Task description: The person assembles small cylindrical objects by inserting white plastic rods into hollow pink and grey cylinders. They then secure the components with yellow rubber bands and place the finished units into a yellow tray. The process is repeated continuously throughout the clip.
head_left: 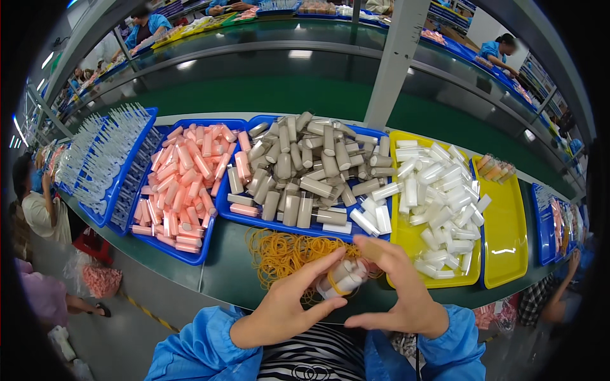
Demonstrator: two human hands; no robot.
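A small bundle of white, grey and pink capped cylinders [345, 280], with a yellow rubber band around it, is between my hands at the front edge of the bench. My left hand [289, 303] has its fingers and thumb curved about the left side of the bundle. To the right, my right hand [406, 295] is spread, its index finger reaching over the bundle and its thumb apart below; whether it touches the bundle is hard to tell. Loose yellow rubber bands [279, 254] lie in a heap just behind my left hand.
Beyond the bands, blue trays hold pink cylinders [181, 174] and grey cylinders [298, 155]. White cylinders [438, 203] fill a yellow tray, beside another yellow tray [505, 235] with a few bundles. Clear-and-white thin parts [105, 162] fill a blue tray at left. A grey post [397, 63] rises behind.
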